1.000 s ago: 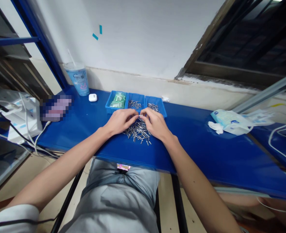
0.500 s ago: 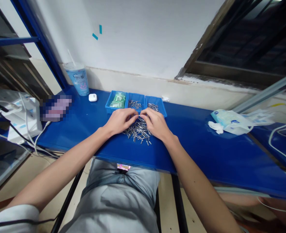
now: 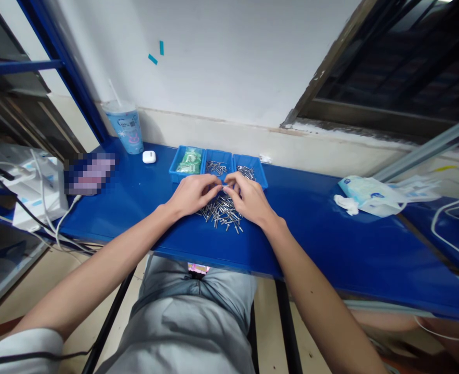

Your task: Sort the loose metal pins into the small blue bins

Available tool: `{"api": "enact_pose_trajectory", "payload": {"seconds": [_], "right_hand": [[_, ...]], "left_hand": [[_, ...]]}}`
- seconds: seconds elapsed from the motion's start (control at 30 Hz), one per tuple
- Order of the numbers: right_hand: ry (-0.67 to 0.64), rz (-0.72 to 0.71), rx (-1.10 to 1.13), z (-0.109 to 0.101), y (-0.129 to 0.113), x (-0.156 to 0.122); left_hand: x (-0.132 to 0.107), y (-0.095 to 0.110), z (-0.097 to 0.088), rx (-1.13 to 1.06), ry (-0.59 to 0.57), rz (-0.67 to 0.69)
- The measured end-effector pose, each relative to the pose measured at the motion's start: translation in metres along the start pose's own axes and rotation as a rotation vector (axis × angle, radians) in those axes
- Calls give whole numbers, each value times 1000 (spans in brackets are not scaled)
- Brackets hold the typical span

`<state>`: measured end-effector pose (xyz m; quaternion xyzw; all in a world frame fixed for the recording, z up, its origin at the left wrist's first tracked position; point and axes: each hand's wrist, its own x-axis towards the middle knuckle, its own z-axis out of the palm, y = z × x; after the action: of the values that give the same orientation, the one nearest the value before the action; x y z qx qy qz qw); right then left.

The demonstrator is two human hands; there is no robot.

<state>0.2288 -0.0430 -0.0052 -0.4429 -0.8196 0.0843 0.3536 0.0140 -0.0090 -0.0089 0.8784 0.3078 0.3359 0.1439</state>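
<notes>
A thin silvery rivet (image 3: 225, 186) is stretched between my fingertips, just above the heap. My left hand (image 3: 195, 194) pinches its left end with thumb and forefinger. From the other side, my right hand (image 3: 251, 199) has its thumb and fingertips at the right end. Under both hands lies a loose pile of pop rivets (image 3: 223, 212), partly covered by them. Behind are three joined blue bins: the left bin (image 3: 173, 175) has green-and-clear plastic packets (image 3: 190, 160) in it, while the middle bin (image 3: 219, 152) and right bin (image 3: 265, 181) hold more rivets.
On the blue table (image 3: 315, 244), a patterned cup with a straw (image 3: 126, 127) and a white earphone case (image 3: 148, 157) stand at the back left. Farther left are a power strip (image 3: 38, 195) and cables. A tissue pack (image 3: 373, 195) and crumpled tissue (image 3: 346, 204) lie right.
My right thumb and forefinger have parted slightly and shifted a little, so more of the rivet shows between my hands. My left hand stays where it was.
</notes>
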Motion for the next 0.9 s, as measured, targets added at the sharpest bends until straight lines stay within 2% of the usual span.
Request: {"api": "enact_pose_trajectory", "payload": {"seconds": [0.9], "right_hand": [[2,-32,-46,1,3,1]], "left_hand": [[1,1,-2,4,0,-11]]}}
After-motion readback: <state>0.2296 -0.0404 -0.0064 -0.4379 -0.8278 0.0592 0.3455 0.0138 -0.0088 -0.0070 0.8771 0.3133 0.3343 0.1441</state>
